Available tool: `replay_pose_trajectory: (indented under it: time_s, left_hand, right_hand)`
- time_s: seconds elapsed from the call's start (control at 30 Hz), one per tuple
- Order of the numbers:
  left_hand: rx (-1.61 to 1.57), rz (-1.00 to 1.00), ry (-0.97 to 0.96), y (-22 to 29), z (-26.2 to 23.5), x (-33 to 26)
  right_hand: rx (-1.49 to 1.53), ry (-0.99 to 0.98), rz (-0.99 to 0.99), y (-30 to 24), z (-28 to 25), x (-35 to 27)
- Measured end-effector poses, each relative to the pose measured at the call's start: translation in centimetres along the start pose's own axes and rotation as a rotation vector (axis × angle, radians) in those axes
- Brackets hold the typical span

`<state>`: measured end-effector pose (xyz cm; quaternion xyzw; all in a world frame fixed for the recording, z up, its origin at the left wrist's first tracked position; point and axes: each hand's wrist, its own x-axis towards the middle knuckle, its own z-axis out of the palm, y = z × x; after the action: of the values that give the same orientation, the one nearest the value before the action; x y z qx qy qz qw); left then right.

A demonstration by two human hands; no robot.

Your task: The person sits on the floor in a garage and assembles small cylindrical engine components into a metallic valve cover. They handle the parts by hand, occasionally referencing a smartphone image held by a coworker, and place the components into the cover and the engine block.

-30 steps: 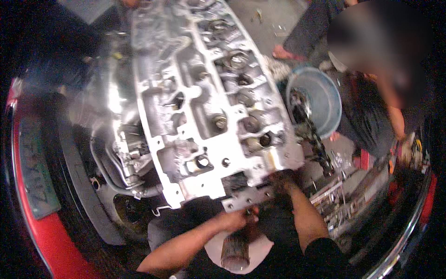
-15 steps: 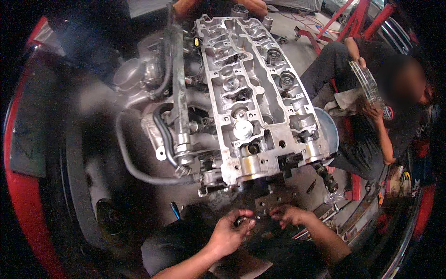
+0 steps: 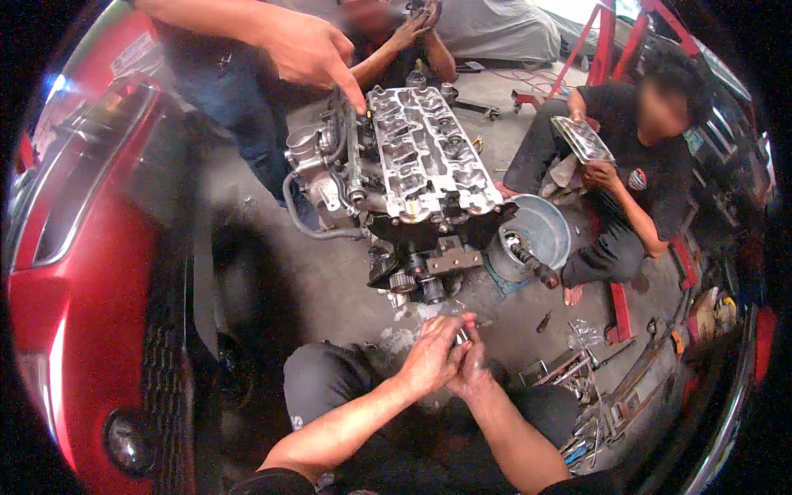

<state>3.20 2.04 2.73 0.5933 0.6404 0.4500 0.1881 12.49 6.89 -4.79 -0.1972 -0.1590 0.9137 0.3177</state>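
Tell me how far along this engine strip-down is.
Done: the engine sits on the floor, its top uncovered. In hand: left hand and right hand meet around a small metal part. Left: pulleys remain on the engine's front.

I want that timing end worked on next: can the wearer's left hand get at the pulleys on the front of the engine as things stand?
Probably yes. The left hand is clasped with the right hand round a small metal part, just below the pulleys. Only bare floor lies between, but the part occupies both hands.

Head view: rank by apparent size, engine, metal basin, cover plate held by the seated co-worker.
1. engine
2. metal basin
3. cover plate, though it sits farther from the camera, so its rank against the basin is unsure.
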Motion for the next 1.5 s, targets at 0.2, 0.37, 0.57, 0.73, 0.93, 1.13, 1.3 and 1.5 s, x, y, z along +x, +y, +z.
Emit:
replay_pose_trajectory:
  time_s: [0.2, 0.37, 0.57, 0.73, 0.93, 1.13, 1.3, 1.5]
  left_hand:
    - [-0.547, -0.262, 0.077, 3.9, -2.3, -0.7]
    - [-0.629, -0.138, 0.07, 4.1, -5.9, -0.9]
    - [-0.805, -0.22, -0.122, 3.6, -7.9, 0.6]
    - [-0.315, 0.001, -0.245, 1.0, -7.8, 3.6]
    - [-0.025, 0.086, -0.033, 0.7, -7.5, 5.2]
    - [0.023, 0.156, 0.073, -1.6, -8.4, 5.6]
    - [0.046, 0.169, 0.061, -2.9, -8.4, 5.8]
    - [0.2, 0.17, 0.085, -2.4, -9.3, 6.3]
  right_hand:
    - [-0.166, 0.153, 0.219, -4.7, 4.3, -2.6]
    - [-0.127, -0.038, 0.226, -4.4, 7.3, -4.5]
    - [-0.117, -0.099, 0.266, -4.0, 7.6, -3.8]
    - [-0.217, -0.086, 0.364, -5.6, 7.8, -1.6]
    - [-0.509, 0.06, 0.366, -8.4, 8.3, 1.3]
    - [-0.35, -0.178, 0.402, -6.4, 6.4, 4.8]
    - [-0.253, -0.151, 0.455, -5.8, 6.9, 5.1]
    - [-0.274, 0.008, 0.435, -6.2, 9.0, 5.3]
